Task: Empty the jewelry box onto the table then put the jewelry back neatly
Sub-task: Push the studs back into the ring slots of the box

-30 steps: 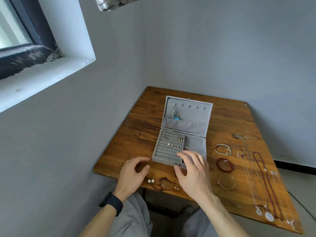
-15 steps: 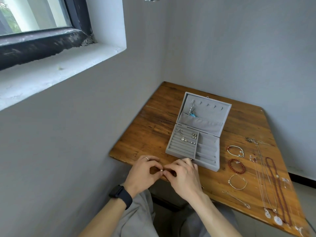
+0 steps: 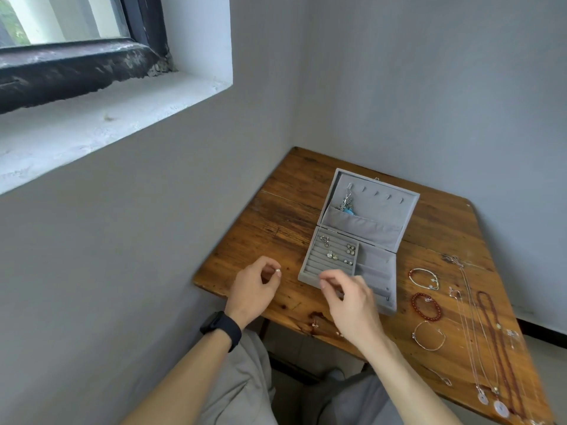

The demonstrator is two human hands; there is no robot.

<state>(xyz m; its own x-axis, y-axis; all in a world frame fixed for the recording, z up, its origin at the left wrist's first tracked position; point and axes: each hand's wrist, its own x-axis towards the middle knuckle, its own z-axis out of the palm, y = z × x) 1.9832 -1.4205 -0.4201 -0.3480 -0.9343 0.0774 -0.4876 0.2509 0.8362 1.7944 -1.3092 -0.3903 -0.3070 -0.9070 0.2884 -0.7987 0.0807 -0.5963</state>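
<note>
The grey jewelry box [image 3: 379, 273] stands open on the wooden table [image 3: 276, 228], lid upright. Several earrings [image 3: 333, 256] sit in its ring rolls, and a silver and blue pendant [image 3: 348, 205] hangs in the lid. My left hand [image 3: 253, 291] hovers left of the box, pinching a small pearl earring [image 3: 278, 272] between thumb and forefinger. My right hand [image 3: 349, 297] is over the box's near edge, fingertips pinched together on something tiny that I cannot make out. Two small earrings [image 3: 314, 323] lie at the table's near edge.
Right of the box lie a silver bracelet [image 3: 425, 279], a red bead bracelet [image 3: 426, 305] and a thin bangle [image 3: 429, 335]. Long necklaces [image 3: 478, 332] run down the table's right side. Walls close the left and back. My knees are under the near edge.
My hands were together at the table's near edge half a second ago. They have drawn apart, the left holding the pearl earring, the right rising over the box's front.
</note>
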